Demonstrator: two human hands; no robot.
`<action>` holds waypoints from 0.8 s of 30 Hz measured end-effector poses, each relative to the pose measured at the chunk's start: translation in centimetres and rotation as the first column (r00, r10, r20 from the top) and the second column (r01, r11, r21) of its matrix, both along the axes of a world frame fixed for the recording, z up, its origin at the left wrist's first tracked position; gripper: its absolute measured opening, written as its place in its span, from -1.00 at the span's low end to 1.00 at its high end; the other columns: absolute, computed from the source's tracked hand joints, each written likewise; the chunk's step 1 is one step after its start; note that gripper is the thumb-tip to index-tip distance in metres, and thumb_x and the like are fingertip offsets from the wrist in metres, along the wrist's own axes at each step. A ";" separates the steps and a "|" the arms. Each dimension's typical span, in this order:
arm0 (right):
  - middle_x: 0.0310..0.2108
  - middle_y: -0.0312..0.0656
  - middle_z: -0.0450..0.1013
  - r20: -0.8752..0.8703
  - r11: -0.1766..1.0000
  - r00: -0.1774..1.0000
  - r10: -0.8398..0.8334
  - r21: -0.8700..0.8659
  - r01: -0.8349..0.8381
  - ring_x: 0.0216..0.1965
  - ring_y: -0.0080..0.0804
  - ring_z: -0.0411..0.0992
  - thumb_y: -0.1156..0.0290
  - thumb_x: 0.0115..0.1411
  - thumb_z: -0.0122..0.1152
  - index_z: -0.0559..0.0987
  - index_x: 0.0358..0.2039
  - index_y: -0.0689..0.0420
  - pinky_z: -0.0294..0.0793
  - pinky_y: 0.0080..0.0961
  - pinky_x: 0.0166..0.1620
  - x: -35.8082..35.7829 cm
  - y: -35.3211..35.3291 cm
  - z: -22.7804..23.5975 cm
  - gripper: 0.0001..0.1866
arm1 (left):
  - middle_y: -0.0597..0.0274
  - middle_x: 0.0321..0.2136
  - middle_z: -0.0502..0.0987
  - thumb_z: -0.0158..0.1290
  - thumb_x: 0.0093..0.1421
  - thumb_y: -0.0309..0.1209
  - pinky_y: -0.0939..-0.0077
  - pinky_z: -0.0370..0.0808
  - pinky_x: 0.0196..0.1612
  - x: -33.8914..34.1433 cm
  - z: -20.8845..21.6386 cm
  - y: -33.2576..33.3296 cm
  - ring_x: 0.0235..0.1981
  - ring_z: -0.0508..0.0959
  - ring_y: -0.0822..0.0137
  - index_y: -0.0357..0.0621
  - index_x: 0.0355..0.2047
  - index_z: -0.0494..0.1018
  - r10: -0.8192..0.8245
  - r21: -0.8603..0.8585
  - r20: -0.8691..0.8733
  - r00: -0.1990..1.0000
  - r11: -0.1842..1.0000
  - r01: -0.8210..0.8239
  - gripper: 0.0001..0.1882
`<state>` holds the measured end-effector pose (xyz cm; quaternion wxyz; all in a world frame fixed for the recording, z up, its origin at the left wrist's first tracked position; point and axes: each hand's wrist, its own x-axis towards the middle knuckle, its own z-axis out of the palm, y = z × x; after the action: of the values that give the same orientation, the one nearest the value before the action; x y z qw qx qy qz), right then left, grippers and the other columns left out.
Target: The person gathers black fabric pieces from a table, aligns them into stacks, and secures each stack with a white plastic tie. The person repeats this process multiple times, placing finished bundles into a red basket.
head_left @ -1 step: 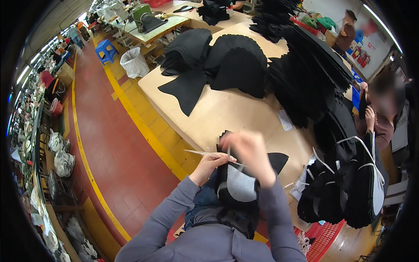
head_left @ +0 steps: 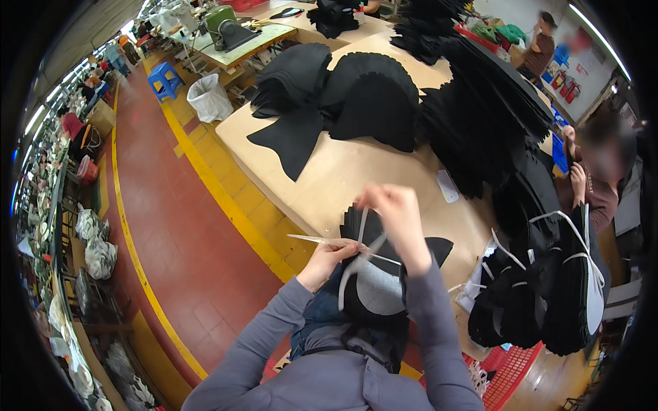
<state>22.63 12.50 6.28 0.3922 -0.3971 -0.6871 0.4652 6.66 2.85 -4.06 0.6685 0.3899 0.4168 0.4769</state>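
One counter is carrying black stacks; at its near edge I am viewing a black bundle, apparently looped but unknotted; my right hand and left hand are clamping fingers on its white strip.

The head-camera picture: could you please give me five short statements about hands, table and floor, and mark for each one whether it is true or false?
1. The right hand holds a pale strip. True.
2. The left hand is empty. False: a pale, slender thing sticks out of the left hand.
3. Black pieces lie in stacks on the brown table. True.
4. The stool by the walkway is red. False: the stool is blue.
5. The green machine stands on the floor. False: the green machine is on another table.
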 end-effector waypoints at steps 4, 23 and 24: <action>-0.22 -0.11 0.40 -0.022 0.830 0.853 -0.521 0.221 0.512 -0.44 -0.28 0.45 0.37 0.27 0.16 0.41 0.15 0.14 0.44 -0.39 -0.25 -0.6 -0.3 -2.8 -0.57 | 0.28 -0.34 0.59 0.01 0.37 -0.28 0.64 0.40 -0.20 0.1 -0.6 0.3 -0.28 0.53 0.50 -0.17 -0.31 0.51 0.134 -0.010 -0.032 0.990 0.991 -0.134 -0.77; -0.35 -0.07 0.38 0.223 0.957 0.956 -0.193 0.257 0.133 -0.36 -0.17 0.45 0.57 0.13 0.22 0.55 -0.26 0.26 0.44 -0.37 -0.32 -1.1 -7.6 -7.7 -0.86 | 0.44 -0.21 0.42 0.08 0.32 -0.40 0.69 0.32 -0.05 -2.7 0.0 0.6 -0.23 0.42 0.61 -0.18 -0.06 0.33 -0.101 0.052 0.011 0.995 0.994 0.101 -0.75; -0.37 -0.08 0.38 0.174 0.964 0.970 -0.170 0.235 0.126 -0.38 -0.19 0.44 0.56 0.13 0.25 0.56 -0.26 0.26 0.44 -0.36 -0.32 -1.0 -7.6 -6.9 -0.85 | 0.46 -0.25 0.41 0.07 0.33 -0.37 0.69 0.31 -0.04 -2.5 -0.6 0.5 -0.22 0.40 0.61 -0.16 -0.07 0.33 -0.055 0.000 0.132 0.990 0.998 0.056 -0.76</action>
<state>21.59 4.87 -0.62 0.3998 -0.4443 -0.7376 0.3142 4.18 3.30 -4.62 0.7082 0.3678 0.3615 0.4822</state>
